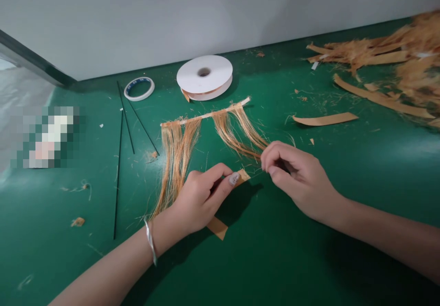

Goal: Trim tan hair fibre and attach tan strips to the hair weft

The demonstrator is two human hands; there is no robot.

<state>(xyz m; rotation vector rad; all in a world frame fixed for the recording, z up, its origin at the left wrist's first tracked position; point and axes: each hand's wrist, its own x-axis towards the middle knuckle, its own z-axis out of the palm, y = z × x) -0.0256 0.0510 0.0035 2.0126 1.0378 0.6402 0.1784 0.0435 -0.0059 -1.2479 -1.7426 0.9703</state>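
My left hand (201, 198) is closed in a pinch on a short orange ribbon piece (244, 177). One end of the ribbon sticks out past the fingertips, and another orange end (217, 228) shows below the hand. To its right, my right hand (304, 180) has thumb and forefinger pinched together. Fine threads run between the two hands, and a thread seems to be in the right fingertips. Beyond both hands lies a pale tape strip (206, 115) with bunches of orange fringe threads (173, 159) hanging from it. Some fringe passes behind my left wrist; other strands reach my right fingers.
Behind the fringe lies a white ribbon spool (220, 74), with a tape roll (151, 87) to its left. Thin dark rods (118, 177) lie at left. Loose ribbon strips (326, 119) and a frayed orange heap (419, 67) lie right, against a pale wall (206, 17).
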